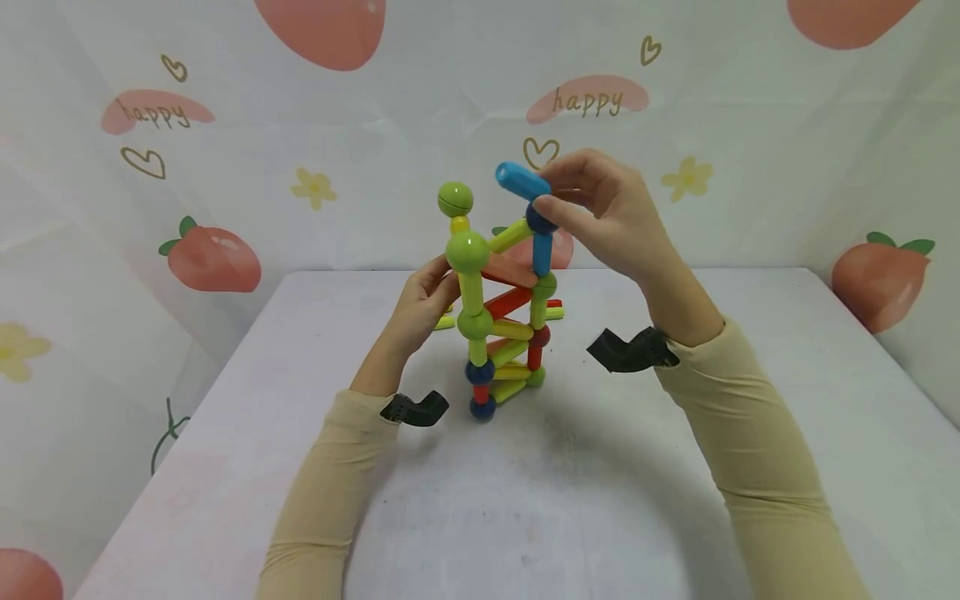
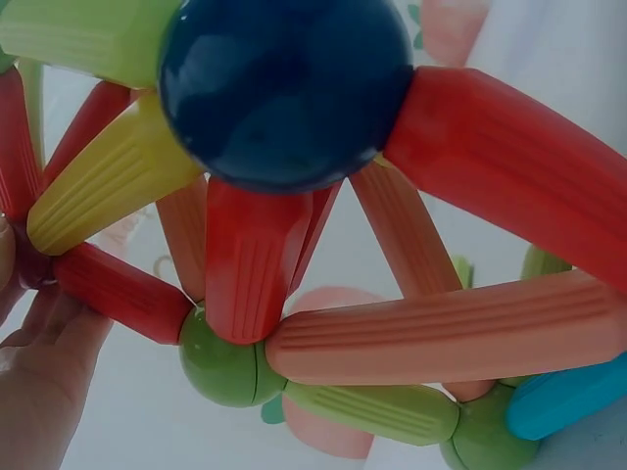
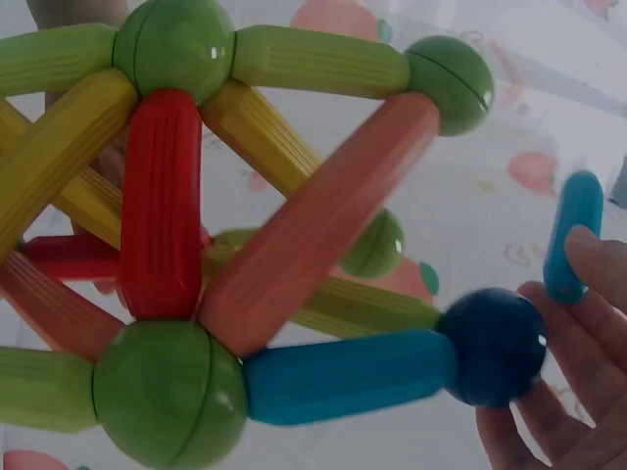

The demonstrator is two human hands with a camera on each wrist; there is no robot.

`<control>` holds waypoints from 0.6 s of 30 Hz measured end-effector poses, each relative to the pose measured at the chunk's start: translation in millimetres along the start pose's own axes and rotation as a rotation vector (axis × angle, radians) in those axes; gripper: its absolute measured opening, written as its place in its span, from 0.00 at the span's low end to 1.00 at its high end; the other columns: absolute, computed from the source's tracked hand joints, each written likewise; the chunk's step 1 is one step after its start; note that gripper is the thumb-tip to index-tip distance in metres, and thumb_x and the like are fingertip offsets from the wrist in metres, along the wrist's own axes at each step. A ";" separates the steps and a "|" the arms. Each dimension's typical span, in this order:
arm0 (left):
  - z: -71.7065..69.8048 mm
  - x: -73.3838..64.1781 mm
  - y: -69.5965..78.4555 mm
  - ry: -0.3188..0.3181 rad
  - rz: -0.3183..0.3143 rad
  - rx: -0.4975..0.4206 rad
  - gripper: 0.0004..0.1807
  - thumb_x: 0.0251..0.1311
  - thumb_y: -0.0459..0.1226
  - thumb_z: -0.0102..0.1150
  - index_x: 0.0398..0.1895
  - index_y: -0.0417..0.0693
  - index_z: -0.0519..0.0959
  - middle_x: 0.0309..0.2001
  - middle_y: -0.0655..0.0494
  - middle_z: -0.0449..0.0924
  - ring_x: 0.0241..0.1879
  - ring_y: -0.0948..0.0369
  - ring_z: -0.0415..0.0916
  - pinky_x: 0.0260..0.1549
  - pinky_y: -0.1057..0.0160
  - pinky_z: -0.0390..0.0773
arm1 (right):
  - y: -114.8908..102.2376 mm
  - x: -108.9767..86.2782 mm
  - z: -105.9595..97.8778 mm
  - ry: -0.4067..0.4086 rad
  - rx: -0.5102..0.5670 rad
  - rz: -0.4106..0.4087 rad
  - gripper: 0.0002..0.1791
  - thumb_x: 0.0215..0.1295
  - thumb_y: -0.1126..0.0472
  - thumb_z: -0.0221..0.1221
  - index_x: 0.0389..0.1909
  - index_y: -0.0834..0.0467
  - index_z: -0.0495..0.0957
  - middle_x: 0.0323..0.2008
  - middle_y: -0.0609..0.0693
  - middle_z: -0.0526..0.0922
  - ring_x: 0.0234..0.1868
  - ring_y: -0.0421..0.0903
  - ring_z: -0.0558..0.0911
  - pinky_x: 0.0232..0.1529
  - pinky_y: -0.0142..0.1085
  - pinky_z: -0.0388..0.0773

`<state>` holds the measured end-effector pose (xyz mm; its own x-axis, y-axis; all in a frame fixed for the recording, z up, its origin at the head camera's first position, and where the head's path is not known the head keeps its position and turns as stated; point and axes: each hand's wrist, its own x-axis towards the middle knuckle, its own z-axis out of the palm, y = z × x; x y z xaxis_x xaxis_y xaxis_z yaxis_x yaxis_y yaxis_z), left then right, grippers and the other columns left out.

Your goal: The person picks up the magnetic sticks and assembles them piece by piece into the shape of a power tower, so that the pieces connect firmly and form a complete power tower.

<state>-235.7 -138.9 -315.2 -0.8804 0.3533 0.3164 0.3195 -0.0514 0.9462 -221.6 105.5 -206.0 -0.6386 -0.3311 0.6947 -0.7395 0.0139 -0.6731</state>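
A tower of magnetic sticks and balls (image 1: pixel 471 293) stands upright on the table, in green, yellow, red, orange and blue. On its left side, my left hand (image 1: pixel 418 308) holds the frame; in the left wrist view the fingers (image 2: pixel 49 392) reach round a dark red ball beside a red stick. My right hand (image 1: pixel 611 212) pinches a blue stick (image 1: pixel 522 181) between thumb and finger at the tower's upper right corner. Just beneath that stick is a dark blue ball (image 3: pixel 493 347), with other right fingers against it, atop an upright blue stick (image 3: pixel 348 377).
A few loose sticks (image 1: pixel 555 313) lie on the white table (image 1: pixel 600 500) behind the tower, partly hidden by it. A pale backdrop (image 1: pixel 420 108) with fruit and flower prints hangs behind. Black straps (image 1: pixel 633 350) show at both wrists.
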 end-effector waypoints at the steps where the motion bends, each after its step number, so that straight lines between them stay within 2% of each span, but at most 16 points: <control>1: 0.2 0.5 -0.2 -0.002 -0.004 -0.001 0.25 0.70 0.33 0.40 0.69 0.37 0.57 0.67 0.40 0.61 0.68 0.50 0.60 0.64 0.57 0.65 | 0.5 1.8 2.3 -0.023 -0.025 -0.004 0.11 0.57 0.75 0.58 0.41 0.70 0.75 0.35 0.38 0.81 0.37 0.39 0.81 0.50 0.29 0.77; 5: -0.3 1.5 -0.9 -0.004 -0.017 0.005 0.25 0.70 0.33 0.40 0.69 0.37 0.56 0.67 0.40 0.61 0.68 0.49 0.60 0.65 0.55 0.65 | 6.0 5.4 6.6 -0.111 -0.082 -0.006 0.12 0.57 0.74 0.59 0.42 0.72 0.75 0.36 0.36 0.79 0.36 0.39 0.77 0.46 0.28 0.75; 10: -0.8 1.6 -0.4 -0.007 -0.019 0.011 0.25 0.70 0.33 0.40 0.69 0.37 0.57 0.67 0.41 0.61 0.68 0.50 0.60 0.64 0.55 0.64 | 17.7 6.2 3.1 -0.204 0.036 -0.002 0.14 0.59 0.74 0.57 0.45 0.74 0.73 0.36 0.41 0.79 0.33 0.42 0.75 0.36 0.25 0.75; 12: -1.2 1.3 -0.1 -0.009 -0.017 0.013 0.25 0.70 0.34 0.41 0.69 0.38 0.56 0.67 0.41 0.61 0.68 0.50 0.60 0.64 0.55 0.64 | 20.9 6.5 1.6 -0.244 0.074 -0.009 0.14 0.60 0.73 0.56 0.46 0.74 0.72 0.37 0.43 0.79 0.32 0.43 0.76 0.36 0.25 0.76; 18: -1.1 1.1 0.0 -0.010 -0.018 0.023 0.26 0.70 0.35 0.41 0.69 0.38 0.56 0.67 0.41 0.61 0.68 0.50 0.60 0.65 0.54 0.64 | 24.6 7.3 -1.3 -0.347 0.093 -0.030 0.15 0.63 0.68 0.56 0.47 0.73 0.71 0.38 0.46 0.78 0.33 0.43 0.78 0.39 0.27 0.78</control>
<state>-237.0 -139.5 -314.7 -0.8824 0.3634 0.2988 0.3119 -0.0236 0.9498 -244.7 104.6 -217.2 -0.4947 -0.6313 0.5973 -0.7236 -0.0814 -0.6854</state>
